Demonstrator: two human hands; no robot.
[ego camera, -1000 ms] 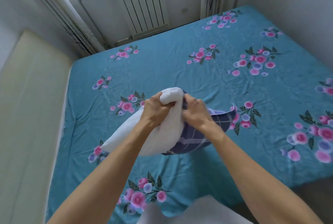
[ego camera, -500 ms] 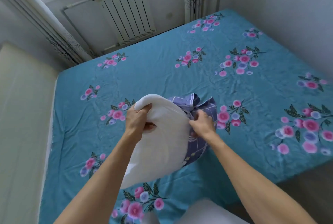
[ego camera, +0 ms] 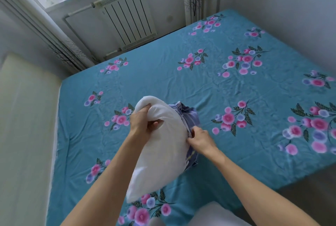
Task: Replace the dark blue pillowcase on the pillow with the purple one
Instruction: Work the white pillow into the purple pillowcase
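Two hands busy: left hand [ego camera: 145, 124] fisted on top corner of bare white pillow [ego camera: 161, 153], right hand [ego camera: 201, 139] pinching edge of dark blue pillowcase [ego camera: 189, 116] bunched at pillow's right side. Both held up over teal floral bedsheet [ego camera: 181, 84]; radiator [ego camera: 127, 16] on far wall.

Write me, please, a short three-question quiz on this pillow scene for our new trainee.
1. True or false: the white pillow lies flat on the bed.
2. Which hand grips the pillow's top corner? A) left hand B) right hand
3. Fill in: the right hand holds the checked ____ bunched along the pillow's right side.

Key
1. False; it is held up above the sheet.
2. A
3. pillowcase
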